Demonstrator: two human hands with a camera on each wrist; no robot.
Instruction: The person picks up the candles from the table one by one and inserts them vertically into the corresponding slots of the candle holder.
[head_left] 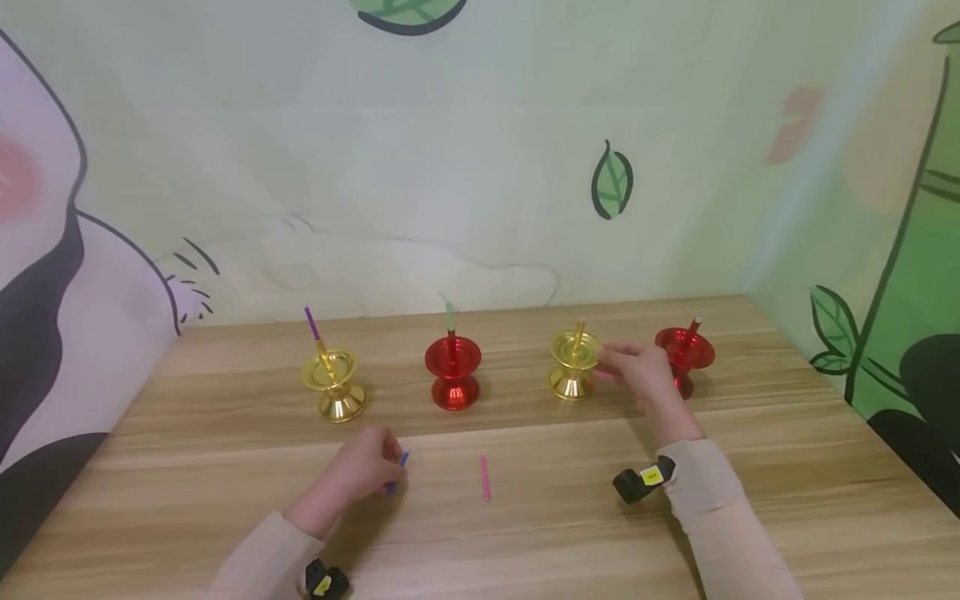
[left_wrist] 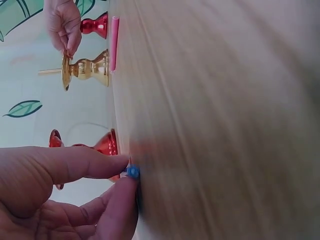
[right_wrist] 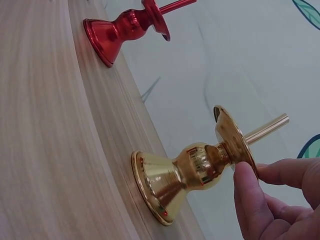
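Observation:
My left hand (head_left: pixel 365 462) pinches a thin blue candle (left_wrist: pixel 133 172) between thumb and finger, low over the wooden table. Part of the candle is hidden by the fingers. With thumb and fingertips, my right hand (head_left: pixel 643 375) holds the dish rim of a gold candle holder (right_wrist: pixel 197 165). This holder stands upright on the table, and its narrow tube has no candle in it. On the table between the hands lies a pink candle (head_left: pixel 484 478).
A gold holder (head_left: pixel 342 402) with a purple candle (head_left: pixel 311 323) stands at left. Beside it is a red holder (head_left: pixel 454 390) with a green candle (head_left: pixel 450 315). Another red holder (head_left: pixel 696 352) stands behind my right wrist. A painted wall (head_left: pixel 360 167) rises behind the table (head_left: pixel 562 533).

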